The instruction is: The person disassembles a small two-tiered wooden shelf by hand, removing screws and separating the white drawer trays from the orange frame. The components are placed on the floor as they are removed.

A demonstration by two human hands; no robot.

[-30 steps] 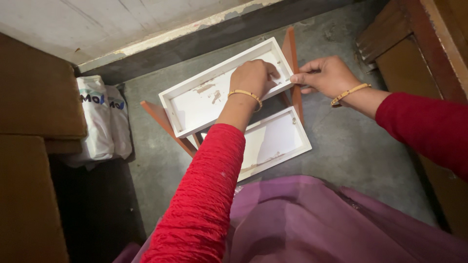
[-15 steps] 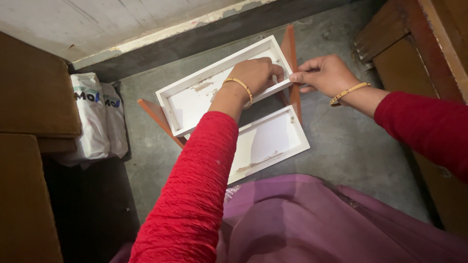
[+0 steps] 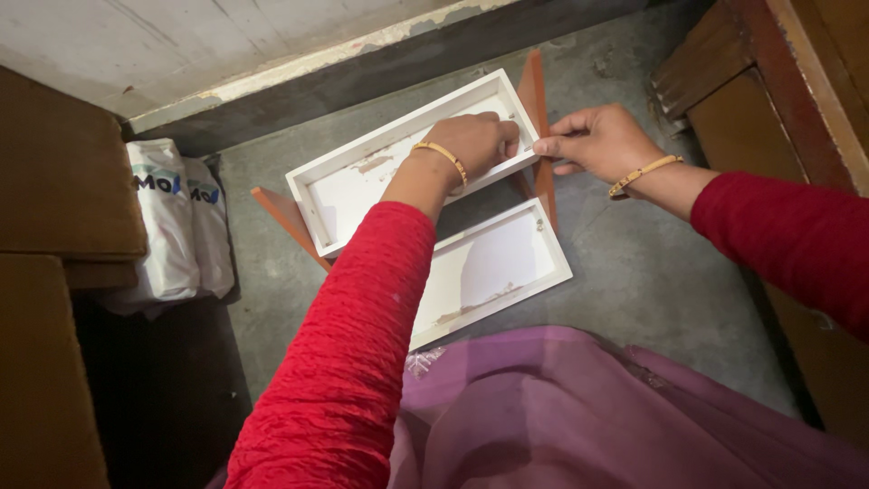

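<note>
the upper white rectangular wooden tray (image 3: 362, 177) sits on a reddish-brown wooden frame (image 3: 540, 136) on the grey floor. the left hand (image 3: 475, 145) presses inside its right end, fingers curled; the right hand (image 3: 593, 140) pinches the tray's right corner. a lower white tray (image 3: 502, 263) lies nearer; a white plastic bag (image 3: 172, 217) lies left.

Matt white-painted wooden upper tray (image 3: 362, 177), its paint chipped, sits on smooth reddish-brown wooden side boards (image 3: 538, 127) over a rough grey concrete floor (image 3: 652, 272).

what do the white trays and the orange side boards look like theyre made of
Upper tray and lower tray: probably wood or fibreboard under matte white paint, since brown patches show where the coat has worn off. Side boards: likely wood with a smooth orange-brown finish; thin flat edges, grain too small to tell.
</note>
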